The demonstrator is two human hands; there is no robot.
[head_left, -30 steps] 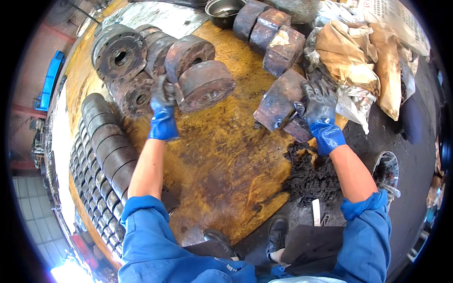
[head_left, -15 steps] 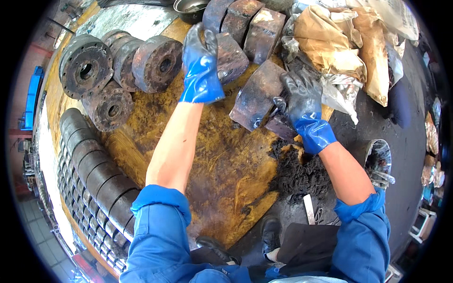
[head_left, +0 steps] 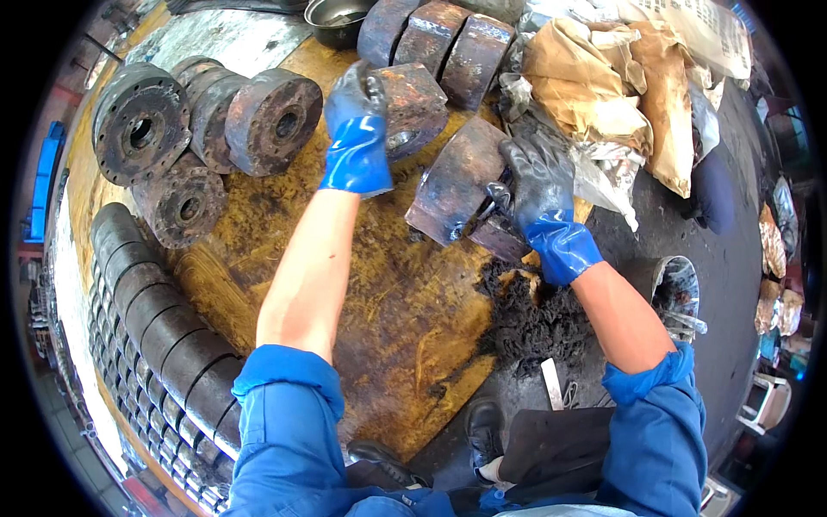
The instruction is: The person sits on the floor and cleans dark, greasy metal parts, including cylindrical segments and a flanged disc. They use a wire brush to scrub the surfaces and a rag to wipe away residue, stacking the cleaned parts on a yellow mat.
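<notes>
Both my hands wear blue gloves with blackened fingers. My left hand (head_left: 355,108) is at the left side of a rusty metal block (head_left: 415,99), fingers stretched forward and slightly bent, not wrapped round anything. Whether it touches that block is unclear. My right hand (head_left: 543,181) lies over the right edge of a second, nearer rusty block (head_left: 457,181). Its fingers bend against this block, with the thumb at the near side. A smaller dark piece (head_left: 500,237) lies just below the thumb, partly covered by the glove.
Thick rusty flanged discs (head_left: 142,125) stand at the left. Nearer is a row of dark curved segments (head_left: 164,314). More rusty blocks (head_left: 428,33) and a metal bowl (head_left: 338,21) lie far back. Crumpled brown paper bags (head_left: 581,82), black crumbly matter (head_left: 538,319) and a bucket (head_left: 672,289) are at right.
The whole scene has slid slightly left in the view. My left fingers look a little more bent. My right hand keeps its place on the nearer block.
</notes>
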